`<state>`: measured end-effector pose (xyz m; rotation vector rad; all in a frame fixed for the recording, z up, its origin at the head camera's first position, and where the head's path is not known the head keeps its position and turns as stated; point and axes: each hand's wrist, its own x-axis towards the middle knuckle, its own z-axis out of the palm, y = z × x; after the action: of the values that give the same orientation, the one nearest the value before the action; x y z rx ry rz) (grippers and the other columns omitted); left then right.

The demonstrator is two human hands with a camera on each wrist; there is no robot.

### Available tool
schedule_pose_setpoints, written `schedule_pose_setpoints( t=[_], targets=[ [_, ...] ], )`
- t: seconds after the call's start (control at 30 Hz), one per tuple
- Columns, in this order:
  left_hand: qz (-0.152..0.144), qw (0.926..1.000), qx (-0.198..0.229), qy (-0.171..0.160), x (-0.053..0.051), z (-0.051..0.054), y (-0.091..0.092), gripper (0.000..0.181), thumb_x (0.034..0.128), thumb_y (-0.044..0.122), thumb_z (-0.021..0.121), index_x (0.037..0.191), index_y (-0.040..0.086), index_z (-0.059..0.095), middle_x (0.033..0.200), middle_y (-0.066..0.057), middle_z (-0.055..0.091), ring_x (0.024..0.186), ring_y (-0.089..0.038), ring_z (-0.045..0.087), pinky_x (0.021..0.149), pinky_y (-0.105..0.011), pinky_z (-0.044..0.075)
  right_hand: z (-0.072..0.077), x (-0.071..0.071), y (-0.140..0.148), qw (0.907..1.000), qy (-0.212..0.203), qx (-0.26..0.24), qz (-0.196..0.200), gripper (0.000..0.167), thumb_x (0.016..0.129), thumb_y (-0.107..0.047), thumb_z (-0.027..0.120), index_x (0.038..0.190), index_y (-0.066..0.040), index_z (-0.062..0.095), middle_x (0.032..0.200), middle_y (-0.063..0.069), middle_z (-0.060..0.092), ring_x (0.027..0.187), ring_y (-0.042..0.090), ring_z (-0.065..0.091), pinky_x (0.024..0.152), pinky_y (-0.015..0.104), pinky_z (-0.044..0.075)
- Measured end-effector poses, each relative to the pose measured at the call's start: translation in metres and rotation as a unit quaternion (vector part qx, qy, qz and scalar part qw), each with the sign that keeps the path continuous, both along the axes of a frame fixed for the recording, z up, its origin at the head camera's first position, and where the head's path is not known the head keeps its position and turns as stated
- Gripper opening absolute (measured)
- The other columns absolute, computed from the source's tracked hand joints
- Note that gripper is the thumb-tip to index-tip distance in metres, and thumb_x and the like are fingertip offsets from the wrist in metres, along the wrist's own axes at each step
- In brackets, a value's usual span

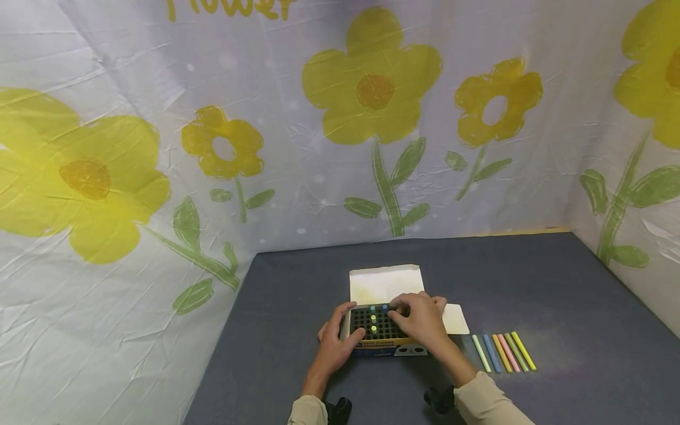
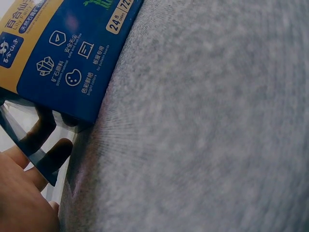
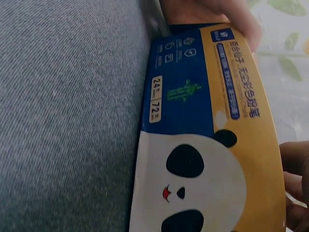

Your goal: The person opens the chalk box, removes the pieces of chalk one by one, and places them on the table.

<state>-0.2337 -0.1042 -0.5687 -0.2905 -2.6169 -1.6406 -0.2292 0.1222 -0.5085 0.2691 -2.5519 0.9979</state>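
A chalk box (image 1: 379, 342) lies on the table with its lid folded back, showing a dark tray of round holes (image 1: 361, 324). In it stand a few chalk sticks: two yellow ones (image 1: 373, 329), a green one (image 1: 373, 309) and a blue one (image 1: 385, 307). My left hand (image 1: 334, 345) grips the box's left end, thumb at the front edge and fingers toward the back. Over the tray's right part, my right hand (image 1: 422, 321) has thumb and forefinger brought close together beside the blue chalk. Whatever lies between those fingertips is hidden.
To the right of the box, several coloured chalk sticks (image 1: 503, 352) lie side by side on the dark table (image 1: 297, 295). The white lid (image 1: 385, 283) opens toward the back, and a side flap (image 1: 455, 320) sticks out right. Flower-printed cloth (image 1: 297, 195) hangs behind.
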Motion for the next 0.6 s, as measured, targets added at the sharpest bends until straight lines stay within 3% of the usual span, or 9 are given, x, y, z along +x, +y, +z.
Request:
schedule_pose_setpoints(
  t=[0.17,0.37,0.6],
  targets=[
    [0.000,1.0000,-0.001,0.005,-0.001,-0.001,0.000,0.057,0.0906,0.038,0.072,0.143,0.043,0.050,0.137,0.000,0.061,0.127,-0.030,0.041,0.105,-0.064,0.023,0.003,0.001,-0.009,0.9995,0.001,0.013,-0.030,0.012,0.079,-0.016,0.087,0.088,-0.015,0.079,0.069,-0.003,0.068,0.071,0.015,0.047,0.085,0.054,0.023],
    [0.000,1.0000,-0.003,0.006,-0.001,0.000,0.001,0.057,0.0908,0.038,0.072,0.143,0.042,0.050,0.135,0.002,0.062,0.123,-0.028,0.042,0.104,-0.062,0.025,-0.001,0.000,-0.019,0.9980,0.019,0.011,-0.060,0.012,0.076,-0.018,0.089,0.084,-0.014,0.080,0.070,0.000,0.070,0.071,0.019,0.049,0.085,0.058,0.026],
    [0.004,1.0000,-0.003,-0.003,-0.001,0.001,0.001,0.057,0.0899,0.037,0.072,0.142,0.047,0.049,0.137,0.004,0.062,0.123,-0.026,0.043,0.107,-0.061,0.022,-0.006,-0.003,-0.025,0.9945,0.012,0.029,-0.100,0.011,0.077,-0.022,0.089,0.082,-0.017,0.080,0.071,0.000,0.071,0.073,0.021,0.051,0.087,0.059,0.028]
  ],
)
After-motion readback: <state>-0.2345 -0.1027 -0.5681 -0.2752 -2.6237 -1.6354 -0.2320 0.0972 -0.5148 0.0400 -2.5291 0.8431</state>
